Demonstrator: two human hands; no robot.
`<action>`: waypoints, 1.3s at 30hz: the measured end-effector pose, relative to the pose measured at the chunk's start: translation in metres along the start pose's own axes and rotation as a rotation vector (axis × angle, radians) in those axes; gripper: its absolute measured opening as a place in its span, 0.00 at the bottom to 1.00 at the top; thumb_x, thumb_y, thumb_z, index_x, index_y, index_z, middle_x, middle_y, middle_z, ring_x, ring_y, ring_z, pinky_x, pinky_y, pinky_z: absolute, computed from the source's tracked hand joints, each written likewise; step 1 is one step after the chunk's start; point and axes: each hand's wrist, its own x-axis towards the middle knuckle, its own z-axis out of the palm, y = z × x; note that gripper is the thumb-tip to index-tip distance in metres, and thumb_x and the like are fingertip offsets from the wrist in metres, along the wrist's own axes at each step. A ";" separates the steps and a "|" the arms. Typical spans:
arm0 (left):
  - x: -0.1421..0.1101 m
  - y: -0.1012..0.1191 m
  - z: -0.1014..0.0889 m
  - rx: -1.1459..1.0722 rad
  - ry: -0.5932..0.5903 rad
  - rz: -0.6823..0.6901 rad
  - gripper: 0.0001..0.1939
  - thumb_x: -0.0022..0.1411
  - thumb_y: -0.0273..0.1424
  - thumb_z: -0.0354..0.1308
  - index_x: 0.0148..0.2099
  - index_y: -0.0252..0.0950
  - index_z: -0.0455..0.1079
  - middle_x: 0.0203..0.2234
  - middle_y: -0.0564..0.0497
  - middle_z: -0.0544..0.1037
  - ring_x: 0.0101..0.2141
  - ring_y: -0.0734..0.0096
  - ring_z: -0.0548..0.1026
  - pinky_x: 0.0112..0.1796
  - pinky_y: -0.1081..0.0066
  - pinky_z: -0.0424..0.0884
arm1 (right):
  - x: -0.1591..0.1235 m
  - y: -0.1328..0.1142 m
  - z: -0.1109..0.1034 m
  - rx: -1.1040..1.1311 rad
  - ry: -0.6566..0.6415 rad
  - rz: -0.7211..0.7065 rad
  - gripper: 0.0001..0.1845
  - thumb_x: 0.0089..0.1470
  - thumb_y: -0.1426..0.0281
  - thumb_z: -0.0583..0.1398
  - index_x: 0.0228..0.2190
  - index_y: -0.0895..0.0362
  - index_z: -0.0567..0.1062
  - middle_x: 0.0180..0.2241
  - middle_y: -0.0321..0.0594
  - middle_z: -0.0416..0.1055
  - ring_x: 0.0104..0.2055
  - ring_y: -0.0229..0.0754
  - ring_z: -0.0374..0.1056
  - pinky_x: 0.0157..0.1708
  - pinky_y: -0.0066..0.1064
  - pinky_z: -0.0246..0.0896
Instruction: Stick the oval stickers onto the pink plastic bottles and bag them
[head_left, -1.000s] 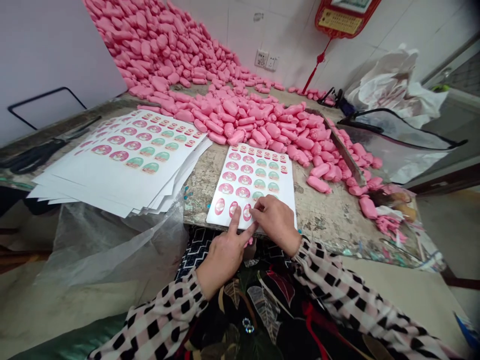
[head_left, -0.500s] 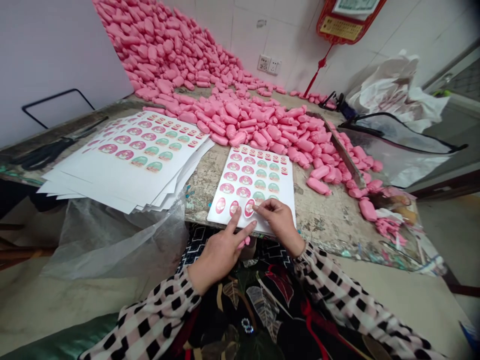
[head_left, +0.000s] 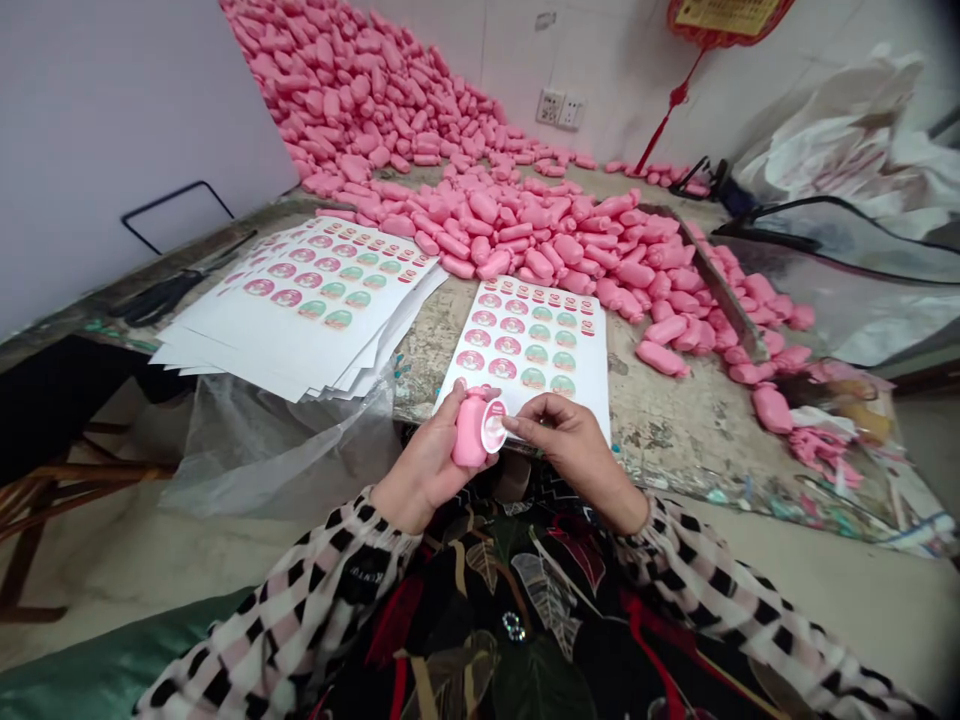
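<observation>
My left hand (head_left: 424, 470) is shut on a pink moulded bar (head_left: 472, 430), possibly soap, held upright. An oval pink-and-white sticker (head_left: 494, 426) sits against the bar's end, and my right hand (head_left: 574, 445) has its fingertips pinched on the sticker's edge. Behind both hands lies a white sticker sheet (head_left: 551, 335) with rows of round and oval labels. Its lower part is hidden by my hands. A stack of similar sheets (head_left: 330, 310) lies to the left, and a large heap of pink bars (head_left: 525, 230) spreads beyond them.
The worn, stained tabletop (head_left: 660, 430) has black scissors (head_left: 169, 297) at its left. Clear plastic sheeting (head_left: 277, 450) hangs below the table edge. A metal strip (head_left: 720, 280) runs through the pink bars, and a white plastic bag (head_left: 840, 150) sits at the right.
My left hand now holds a pink bar it did not hold before. My right hand has moved from the sheet to the bar's end, with an oval sticker there. The view has shifted.
</observation>
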 end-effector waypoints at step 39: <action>-0.002 -0.022 0.014 0.396 -0.034 0.110 0.27 0.58 0.52 0.45 0.46 0.34 0.63 0.21 0.51 0.68 0.18 0.74 0.68 0.17 0.75 0.63 | 0.000 0.003 0.008 0.251 -0.185 0.242 0.17 0.43 0.56 0.63 0.27 0.56 0.68 0.18 0.31 0.66 0.18 0.36 0.63 0.21 0.28 0.57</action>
